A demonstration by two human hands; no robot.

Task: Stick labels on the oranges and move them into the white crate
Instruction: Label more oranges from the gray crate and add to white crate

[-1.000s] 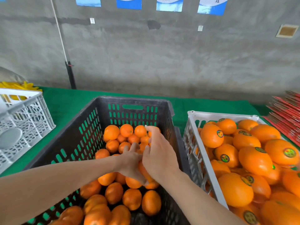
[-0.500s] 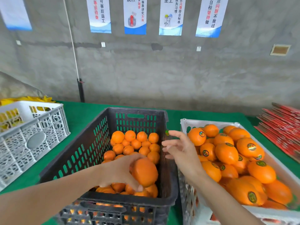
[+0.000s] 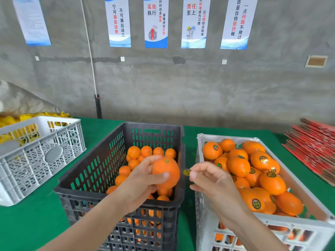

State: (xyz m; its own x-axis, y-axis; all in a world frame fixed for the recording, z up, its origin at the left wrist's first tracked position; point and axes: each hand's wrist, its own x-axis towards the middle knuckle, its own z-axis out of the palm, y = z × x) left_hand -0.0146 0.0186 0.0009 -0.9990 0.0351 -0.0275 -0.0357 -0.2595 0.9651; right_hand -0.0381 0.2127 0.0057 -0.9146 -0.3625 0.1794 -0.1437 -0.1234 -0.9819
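Note:
My left hand [image 3: 139, 183] grips an unlabelled orange [image 3: 165, 171] above the right side of the black crate [image 3: 87, 178], which holds several bare oranges [image 3: 146, 151]. My right hand [image 3: 210, 180] pinches a small round gold-green label [image 3: 186, 172] between thumb and fingertip, a short gap to the right of the held orange. The white crate [image 3: 293, 221] at the right is filled with several labelled oranges [image 3: 239, 165].
A second white crate [image 3: 41, 156] with yellow items stands at the left on the green table [image 3: 32, 223]. A stack of red flat cartons [image 3: 315, 147] lies at the far right. A grey wall with posters rises behind the table.
My left hand lifted the orange higher out of the black crate. My right hand closed its fingers on a label and moved toward the orange. The camera tilted up.

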